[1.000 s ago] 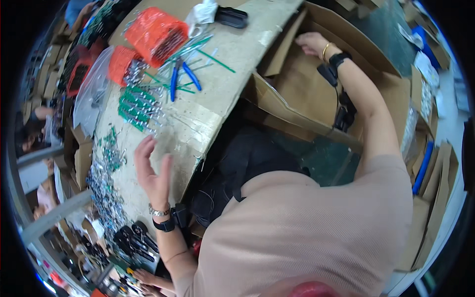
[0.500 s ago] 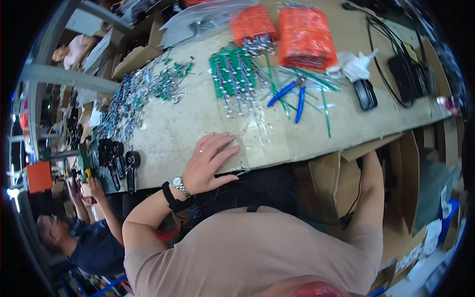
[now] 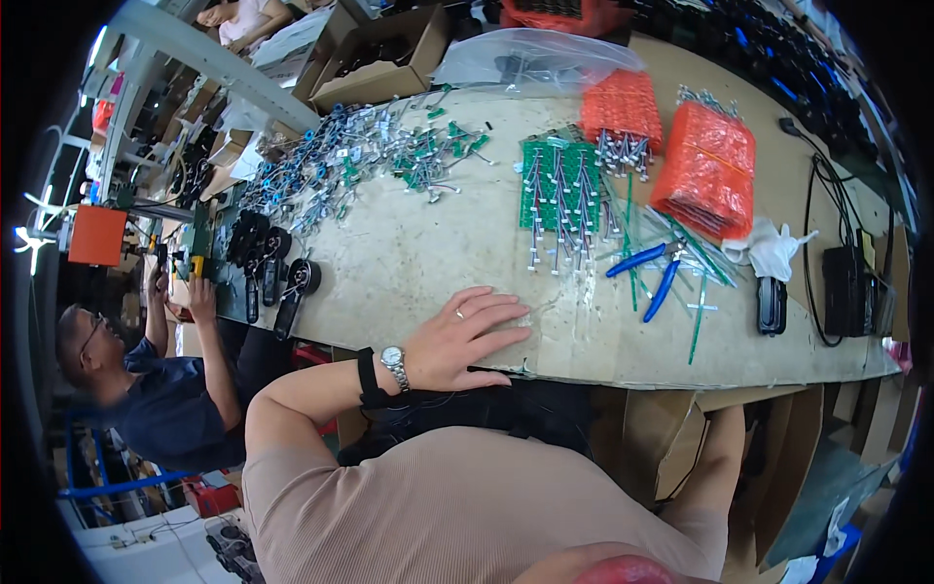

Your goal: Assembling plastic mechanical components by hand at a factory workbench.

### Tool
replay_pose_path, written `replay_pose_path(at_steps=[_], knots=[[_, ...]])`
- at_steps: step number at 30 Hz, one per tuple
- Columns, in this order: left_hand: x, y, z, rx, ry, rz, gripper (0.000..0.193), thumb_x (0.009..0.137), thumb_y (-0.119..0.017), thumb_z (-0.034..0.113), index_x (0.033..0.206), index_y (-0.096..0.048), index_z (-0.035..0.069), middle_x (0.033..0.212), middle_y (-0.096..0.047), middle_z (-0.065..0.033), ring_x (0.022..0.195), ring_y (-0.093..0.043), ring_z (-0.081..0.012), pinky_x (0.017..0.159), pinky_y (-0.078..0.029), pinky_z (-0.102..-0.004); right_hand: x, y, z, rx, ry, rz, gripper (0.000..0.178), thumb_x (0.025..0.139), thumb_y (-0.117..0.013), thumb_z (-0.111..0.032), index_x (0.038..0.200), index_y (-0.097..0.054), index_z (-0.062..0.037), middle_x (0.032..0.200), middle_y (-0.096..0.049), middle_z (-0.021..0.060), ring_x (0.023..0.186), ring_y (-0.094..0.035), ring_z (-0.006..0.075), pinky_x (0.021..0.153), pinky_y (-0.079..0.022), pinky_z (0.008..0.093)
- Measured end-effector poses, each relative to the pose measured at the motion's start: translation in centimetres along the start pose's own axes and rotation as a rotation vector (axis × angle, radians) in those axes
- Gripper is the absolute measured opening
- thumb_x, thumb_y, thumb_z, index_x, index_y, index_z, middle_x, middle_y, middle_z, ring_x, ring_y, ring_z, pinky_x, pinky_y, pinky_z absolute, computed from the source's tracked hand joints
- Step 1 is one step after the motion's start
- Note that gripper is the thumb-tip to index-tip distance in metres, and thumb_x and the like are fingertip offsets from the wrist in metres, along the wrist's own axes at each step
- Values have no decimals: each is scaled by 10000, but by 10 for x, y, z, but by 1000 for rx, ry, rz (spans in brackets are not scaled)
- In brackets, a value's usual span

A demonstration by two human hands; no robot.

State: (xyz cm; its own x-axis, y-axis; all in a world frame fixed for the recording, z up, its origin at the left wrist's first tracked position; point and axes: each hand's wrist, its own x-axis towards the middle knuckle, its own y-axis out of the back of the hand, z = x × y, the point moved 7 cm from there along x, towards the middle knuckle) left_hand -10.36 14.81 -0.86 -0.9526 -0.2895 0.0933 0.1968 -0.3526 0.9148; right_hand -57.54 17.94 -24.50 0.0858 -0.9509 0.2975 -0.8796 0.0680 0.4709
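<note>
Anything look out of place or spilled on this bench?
Slightly: thin green strips lie at odd angles around the splayed blue-handled pliers, and small wired parts sprawl in a loose heap at left, unlike the neatly aligned green boards. Perhaps just working clutter.

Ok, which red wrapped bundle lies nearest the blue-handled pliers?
The larger right-hand red bundle, beside the crumpled white plastic; the smaller red bundle to its left lies farther from the pliers.
</note>
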Motion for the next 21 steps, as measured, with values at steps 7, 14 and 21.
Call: replay_pose_path(at_steps=[7,14,21], knots=[[-2,1,0,-7,-29,23,639,851,-752,432,1373,-546,128,1458,-487,-122,1363,-455,-318,1156,-311,-513,-36,5,-2,29,21,-38,470,929,-607,-226,1375,-563,-86,1309,-637,182,1161,-628,351,975,-512,410],[-7,1,-1,0,-40,34,633,855,-745,424,1374,-540,125,1457,-485,-122,1367,-448,-317,1160,-304,-508,-79,16,-6,40,24,-57,468,928,-607,-217,1376,-563,-90,1307,-637,182,1155,-631,352,977,-512,408],[-7,1,-1,-5,-45,42,622,862,-732,417,1368,-534,116,1454,-481,-126,1374,-437,-309,1166,-295,-501,-94,17,3,77,47,-103,466,927,-607,-208,1377,-564,-95,1304,-638,181,1150,-635,353,978,-511,406]])
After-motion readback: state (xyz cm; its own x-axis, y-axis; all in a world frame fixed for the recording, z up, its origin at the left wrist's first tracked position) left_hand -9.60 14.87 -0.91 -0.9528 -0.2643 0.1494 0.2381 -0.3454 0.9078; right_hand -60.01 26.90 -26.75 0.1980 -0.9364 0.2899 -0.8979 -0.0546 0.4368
